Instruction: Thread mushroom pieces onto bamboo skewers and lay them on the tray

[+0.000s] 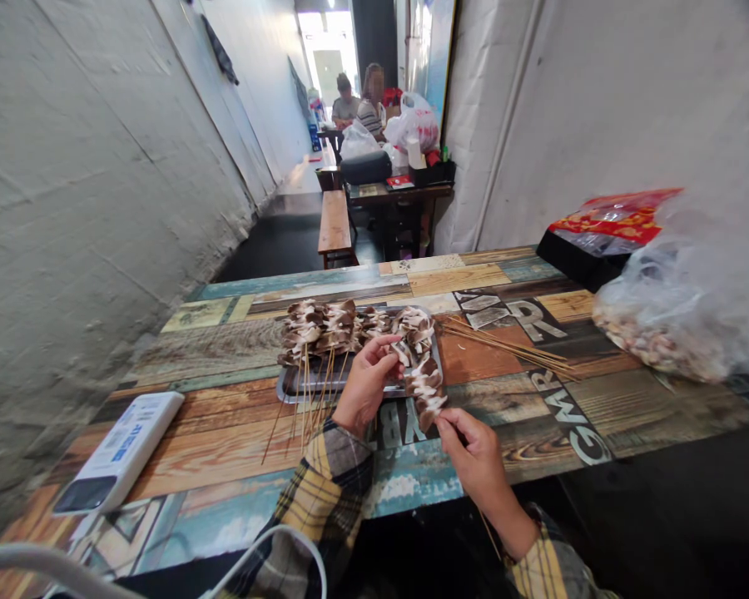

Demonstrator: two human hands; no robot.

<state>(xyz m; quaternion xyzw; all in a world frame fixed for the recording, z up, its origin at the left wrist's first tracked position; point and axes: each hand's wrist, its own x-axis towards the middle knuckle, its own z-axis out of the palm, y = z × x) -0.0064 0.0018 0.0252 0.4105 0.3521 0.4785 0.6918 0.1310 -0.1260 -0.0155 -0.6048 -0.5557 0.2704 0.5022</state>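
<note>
My right hand (479, 464) is closed around a bamboo skewer, whose bare end (489, 534) sticks out below the palm. Several grey-brown mushroom pieces (425, 388) are threaded on it, just above my fingertips. Up and to the left, my left hand (368, 381) pinches a mushroom piece (402, 353) near the skewer's upper end; whether the tip has pierced it I cannot tell. Behind both hands lies a metal tray (282, 393) bearing finished-looking mushroom skewers (319, 326), their bare sticks (305, 391) pointing toward me. My left hand partly covers the tray.
Loose bamboo skewers (518, 348) lie right of the tray. A clear plastic bag of mushrooms (655, 320) and a black box with a red packet (612, 220) stand at the right. A white device (121, 449) and a white cable (275, 532) are at the left. Two people sit far back.
</note>
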